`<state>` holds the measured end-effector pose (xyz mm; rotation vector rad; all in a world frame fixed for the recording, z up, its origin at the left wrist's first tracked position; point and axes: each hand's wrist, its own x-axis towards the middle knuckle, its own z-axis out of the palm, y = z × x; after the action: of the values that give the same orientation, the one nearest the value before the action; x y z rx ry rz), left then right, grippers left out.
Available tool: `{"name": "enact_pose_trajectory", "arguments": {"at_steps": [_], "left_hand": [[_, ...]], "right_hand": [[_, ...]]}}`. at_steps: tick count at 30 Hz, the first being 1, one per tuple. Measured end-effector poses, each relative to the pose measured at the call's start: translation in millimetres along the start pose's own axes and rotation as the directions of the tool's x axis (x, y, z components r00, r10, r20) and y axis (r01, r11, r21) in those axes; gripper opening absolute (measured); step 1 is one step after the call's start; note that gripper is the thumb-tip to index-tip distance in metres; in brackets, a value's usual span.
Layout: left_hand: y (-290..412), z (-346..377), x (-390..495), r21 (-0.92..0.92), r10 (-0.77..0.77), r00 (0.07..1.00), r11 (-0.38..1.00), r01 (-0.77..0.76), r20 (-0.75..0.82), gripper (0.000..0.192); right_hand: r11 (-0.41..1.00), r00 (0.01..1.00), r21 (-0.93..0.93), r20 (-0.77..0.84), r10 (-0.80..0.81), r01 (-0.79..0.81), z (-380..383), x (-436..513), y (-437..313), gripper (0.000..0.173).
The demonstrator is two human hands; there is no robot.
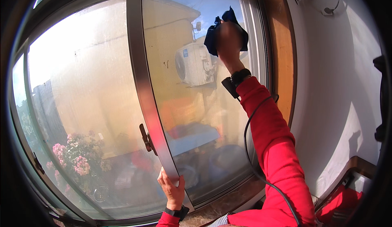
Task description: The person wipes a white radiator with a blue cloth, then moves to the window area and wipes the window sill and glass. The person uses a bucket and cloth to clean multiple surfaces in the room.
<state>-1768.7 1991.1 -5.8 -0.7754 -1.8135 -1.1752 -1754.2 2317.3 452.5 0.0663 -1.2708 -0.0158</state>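
Observation:
My right hand (pixel 228 40), blurred in part, holds a dark blue cloth (pixel 210 41) against the upper right of a sliding window's glass pane (pixel 190 110). The cloth bunches up around the fingers. Low down, my left hand (pixel 172 190) grips the metal stile (pixel 142 73) of the window sash, thumb on one side and fingers on the other. A brown window latch (pixel 147 138) sits on that stile above my left hand. Hazy marks and small dark spots show on the glass.
A black cable (pixel 246 135) hangs from a device (pixel 230 87) at my right wrist. At right are an orange-brown window casing (pixel 283 61) and a white wall (pixel 318 73) with a plugged-in outlet (pixel 328 11). A stone sill (pixel 211 213) runs below. Outside are an air-conditioner unit (pixel 196 63) and pink flowers (pixel 81 164).

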Motion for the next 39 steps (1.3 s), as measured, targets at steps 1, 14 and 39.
{"name": "enact_pose_trajectory", "arguments": {"at_steps": [1, 14, 39], "left_hand": [[-0.7, 0.7, -0.6, 0.002, -0.007, 1.0, 1.0, 0.007, -0.005, 0.09], [-17.8, 15.1, -14.7, 0.022, -0.08, 0.996, 0.997, 0.08, -0.029, 0.083], [-20.1, 28.4, -13.5, 0.09, -0.034, 0.987, 0.995, 0.048, -0.154, 0.064]], "right_hand": [[0.995, 0.996, 0.084, -0.063, 0.056, -0.05, 6.8, 2.6, -7.9, 0.03], [0.963, 0.954, 0.13, 0.158, -0.255, 0.236, 11.5, 24.2, -43.0, 0.045], [0.979, 0.917, 0.161, 0.357, -0.175, 0.124, -91.6, -205.5, -14.0, 0.054]]}}
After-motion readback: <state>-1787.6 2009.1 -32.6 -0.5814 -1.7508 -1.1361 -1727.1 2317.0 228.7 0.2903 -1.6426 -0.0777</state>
